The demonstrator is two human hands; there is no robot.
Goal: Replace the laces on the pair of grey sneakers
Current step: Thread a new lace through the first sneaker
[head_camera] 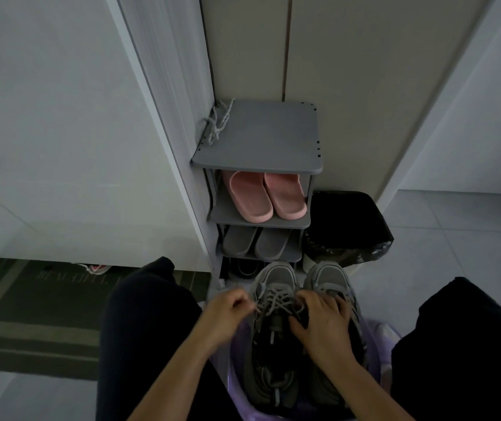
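Two grey sneakers side by side, toes pointing away, resting on a pale purple stool or basin between dark-clothed knees. Left sneaker still laced, grey laces criss-crossed over the tongue. Right sneaker mostly hidden under the right hand; lacing there hard to make out.

Left hand curled nearly closed beside the left sneaker, fingertips pinching a lace end at the shoe's outer edge. Right hand spread loosely over the gap between the shoes, fingers bent down onto the laces and tongue of the left sneaker, thumb lower on the dark tongue; whether any lace is actually gripped cannot be told.

Just beyond the toes, a grey shoe rack against the wall. Loose pale laces in a tangle at the back left corner of its top shelf. Pink slippers on the shelf beneath, grey slippers one level lower, dark shoes barely visible at the bottom. Black-lined bin touching the rack's right side. Dark patterned mat on the floor to the left, with a pink-and-white shoe peeking from under the white cabinet. Dim light throughout.
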